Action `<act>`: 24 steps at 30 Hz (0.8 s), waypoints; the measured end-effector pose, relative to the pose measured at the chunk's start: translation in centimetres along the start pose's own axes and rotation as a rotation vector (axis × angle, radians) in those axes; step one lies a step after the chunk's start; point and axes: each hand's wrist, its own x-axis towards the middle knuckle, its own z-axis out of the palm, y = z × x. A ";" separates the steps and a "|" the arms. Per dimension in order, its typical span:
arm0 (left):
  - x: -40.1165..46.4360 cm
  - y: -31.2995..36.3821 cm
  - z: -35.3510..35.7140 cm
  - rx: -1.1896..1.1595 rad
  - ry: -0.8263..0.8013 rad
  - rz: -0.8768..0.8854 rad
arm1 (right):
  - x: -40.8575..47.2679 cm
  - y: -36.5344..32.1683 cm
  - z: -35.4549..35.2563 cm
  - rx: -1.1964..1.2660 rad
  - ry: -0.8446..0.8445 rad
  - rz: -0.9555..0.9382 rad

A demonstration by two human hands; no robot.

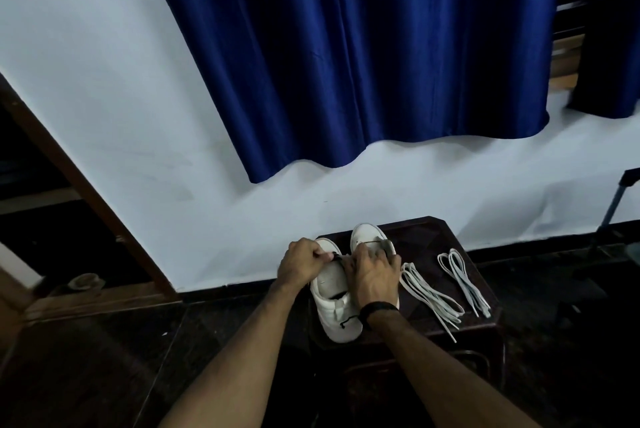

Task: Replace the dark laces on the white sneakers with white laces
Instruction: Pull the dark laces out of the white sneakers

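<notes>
1. Centrally, low in view: dark stool (485, 303) against the white wall (104, 115); landmark for all below.
2. On the stool's left half: two white sneakers, toes toward the wall; left sneaker (334, 296) nearer, right sneaker (367, 233) set slightly farther back, touching or just beside it.
3. Left hand (301, 263) over the left sneaker's forefoot; fingers curled, pinching a dark lace (337, 256) at the eyelets.
4. Right hand (372, 275) between the two sneakers; fingers bent down onto the lace area; whether gripping the lace, cannot tell; black band (377, 308) at the wrist.
5. Loose dark lace end (348, 320) trailing over the left sneaker's heel.
6. On the stool's right half: two bundles of white laces, well apart from the hands; nearer bundle (429, 296) just beside the sneakers; second bundle (464, 280) toward the stool's right edge.
7. Above the stool: blue curtain (346, 46) hanging on the wall.
</notes>
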 end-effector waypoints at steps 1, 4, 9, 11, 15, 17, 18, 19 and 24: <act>0.0 -0.2 -0.1 -0.015 0.018 0.013 | 0.0 -0.1 -0.2 0.008 0.001 0.004; -0.1 -0.4 -0.5 -0.141 0.147 0.022 | -0.1 -0.3 -0.8 0.017 0.022 0.012; -1.0 0.8 -4.2 -0.570 0.767 -0.308 | 0.1 -0.4 -0.8 0.028 -0.033 0.033; -1.4 -0.4 -6.0 -0.683 0.912 -0.572 | 0.1 -0.4 -0.9 0.027 -0.064 0.041; -2.1 -3.8 -6.2 -0.513 0.623 -0.787 | -0.1 -0.7 -1.4 -0.003 -0.025 0.006; -3.0 -3.9 -4.6 -0.449 0.564 -0.768 | 0.1 -1.0 -1.7 -0.048 0.002 -0.082; -3.5 -3.3 -3.6 -0.448 0.558 -0.685 | 0.3 -1.1 -1.8 -0.083 0.009 -0.167; -3.9 -2.4 -2.4 -0.459 0.529 -0.562 | 0.8 -1.3 -2.0 -0.125 0.015 -0.270; -6.4 0.6 2.5 -0.169 0.369 -0.171 | 3.4 -2.1 -2.7 -0.256 -0.143 -0.606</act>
